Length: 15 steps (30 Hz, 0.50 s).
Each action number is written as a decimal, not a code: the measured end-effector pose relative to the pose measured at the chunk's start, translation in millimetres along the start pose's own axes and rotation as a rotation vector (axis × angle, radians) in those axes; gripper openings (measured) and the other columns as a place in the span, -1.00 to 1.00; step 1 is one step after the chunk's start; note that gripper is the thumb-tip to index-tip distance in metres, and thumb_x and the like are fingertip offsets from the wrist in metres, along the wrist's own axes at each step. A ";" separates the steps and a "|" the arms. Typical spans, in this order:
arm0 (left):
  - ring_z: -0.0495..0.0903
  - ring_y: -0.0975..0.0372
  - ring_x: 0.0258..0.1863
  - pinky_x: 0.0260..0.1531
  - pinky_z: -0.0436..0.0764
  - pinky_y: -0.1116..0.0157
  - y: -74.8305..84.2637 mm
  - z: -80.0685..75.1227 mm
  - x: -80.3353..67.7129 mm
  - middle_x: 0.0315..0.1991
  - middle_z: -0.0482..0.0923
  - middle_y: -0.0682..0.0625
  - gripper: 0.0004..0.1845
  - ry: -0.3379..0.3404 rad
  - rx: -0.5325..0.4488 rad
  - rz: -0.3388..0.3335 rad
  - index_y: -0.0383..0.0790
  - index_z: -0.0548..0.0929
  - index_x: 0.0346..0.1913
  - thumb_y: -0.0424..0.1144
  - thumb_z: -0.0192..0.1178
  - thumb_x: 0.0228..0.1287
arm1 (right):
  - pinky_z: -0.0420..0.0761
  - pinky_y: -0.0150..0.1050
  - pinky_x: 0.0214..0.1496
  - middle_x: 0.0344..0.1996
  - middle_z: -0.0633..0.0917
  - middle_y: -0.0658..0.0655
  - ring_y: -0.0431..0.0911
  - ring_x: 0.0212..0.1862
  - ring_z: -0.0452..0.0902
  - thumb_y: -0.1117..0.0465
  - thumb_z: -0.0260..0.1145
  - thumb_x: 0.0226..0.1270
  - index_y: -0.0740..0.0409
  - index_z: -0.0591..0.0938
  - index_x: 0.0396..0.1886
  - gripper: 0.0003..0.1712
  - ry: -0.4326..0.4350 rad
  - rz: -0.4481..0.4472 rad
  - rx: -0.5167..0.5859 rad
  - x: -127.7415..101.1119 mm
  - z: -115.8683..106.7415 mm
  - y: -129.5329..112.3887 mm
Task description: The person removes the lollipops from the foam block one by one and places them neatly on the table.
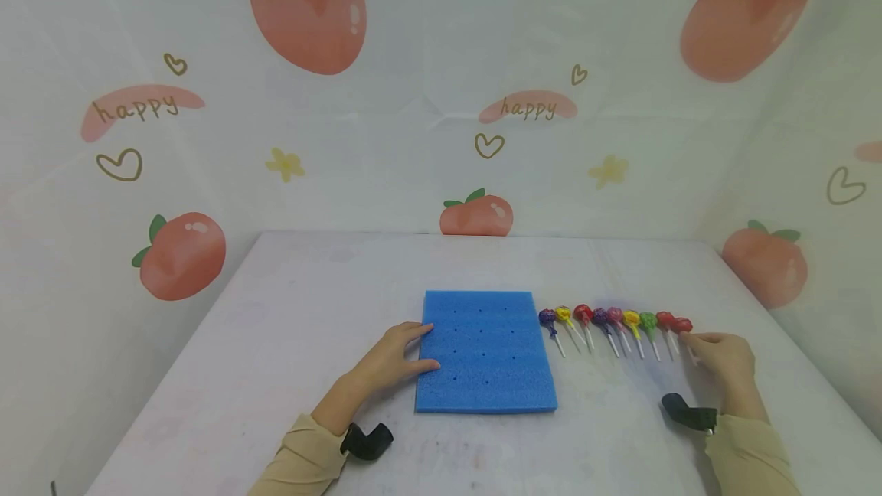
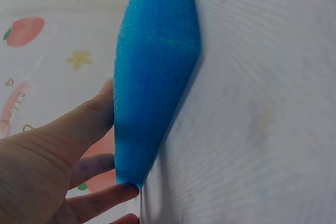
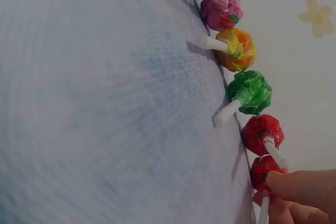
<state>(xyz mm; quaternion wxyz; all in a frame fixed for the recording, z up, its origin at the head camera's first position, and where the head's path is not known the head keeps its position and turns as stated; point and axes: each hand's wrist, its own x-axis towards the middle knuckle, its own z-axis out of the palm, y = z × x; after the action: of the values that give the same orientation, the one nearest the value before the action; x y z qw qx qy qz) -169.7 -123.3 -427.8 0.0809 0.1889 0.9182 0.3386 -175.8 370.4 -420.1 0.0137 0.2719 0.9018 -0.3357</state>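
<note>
A blue foam block with rows of small holes lies flat on the table. My left hand rests at its left edge, thumb and fingers spread apart and fairly straight; in the left wrist view fingers touch the side of the foam. To the right of the block, several wrapped lollipops lie in a row, heads away from me and sticks toward me. My right hand pinches the head of the rightmost red lollipop between thumb and fingers. Another red lollipop lies right beside it, then a green lollipop.
Further left in the row lie a yellow lollipop and a purple lollipop, close to the foam's right edge. A white cloth covers the table; a fruit-printed curtain stands behind. Black wrist mounts sit on both sleeves.
</note>
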 end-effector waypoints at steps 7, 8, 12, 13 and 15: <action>0.26 -0.11 0.34 0.31 0.29 -0.07 -0.1 0.0 -0.2 0.29 0.33 -0.26 -0.27 0.003 0.015 0.002 -0.28 0.35 0.32 -0.01 0.28 0.14 | 0.36 -0.29 -0.40 -0.31 0.64 0.42 0.07 -0.26 0.45 -0.03 0.17 0.27 0.50 0.52 0.00 -0.38 -0.018 0.010 0.012 0.4 -0.3 0.0; 0.26 -0.11 0.34 0.31 0.29 -0.08 -0.4 0.1 0.0 0.29 0.33 -0.27 -0.27 0.003 0.015 0.003 -0.28 0.35 0.32 -0.01 0.28 0.14 | 0.37 -0.28 -0.39 -0.28 0.64 0.43 0.09 -0.24 0.45 -0.04 0.16 0.27 0.51 0.51 0.02 -0.36 -0.025 0.019 0.016 0.4 -0.5 0.3; 0.26 -0.12 0.33 0.30 0.28 -0.09 -1.1 0.2 0.4 0.29 0.33 -0.28 -0.27 0.002 0.006 0.009 -0.30 0.35 0.31 -0.01 0.29 0.13 | 0.39 -0.22 -0.33 -0.27 0.64 0.42 0.11 -0.21 0.46 -0.07 0.16 0.28 0.50 0.49 0.05 -0.33 -0.035 0.037 0.021 0.2 -2.2 0.6; 0.25 -0.13 0.33 0.30 0.28 -0.09 -1.2 0.2 0.3 0.29 0.33 -0.28 -0.26 0.002 0.003 0.009 -0.30 0.34 0.31 -0.01 0.29 0.13 | 0.40 -0.19 -0.29 -0.23 0.63 0.44 0.12 -0.19 0.44 -0.08 0.15 0.29 0.49 0.49 0.06 -0.33 -0.040 0.042 0.028 0.3 -2.7 0.6; 0.25 -0.13 0.33 0.30 0.28 -0.09 -1.1 0.1 0.1 0.29 0.33 -0.29 -0.26 0.001 -0.001 0.008 -0.31 0.34 0.31 -0.01 0.29 0.13 | 0.41 -0.14 -0.23 -0.17 0.60 0.45 0.13 -0.15 0.43 -0.09 0.14 0.30 0.48 0.48 0.08 -0.31 -0.049 0.049 0.049 0.6 -3.2 0.8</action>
<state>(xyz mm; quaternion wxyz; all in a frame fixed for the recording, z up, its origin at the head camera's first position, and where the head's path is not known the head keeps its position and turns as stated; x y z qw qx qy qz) -170.1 -124.1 -428.6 0.0791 0.1924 0.9174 0.3393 -175.4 373.1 -418.2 0.0374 0.2858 0.8858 -0.3637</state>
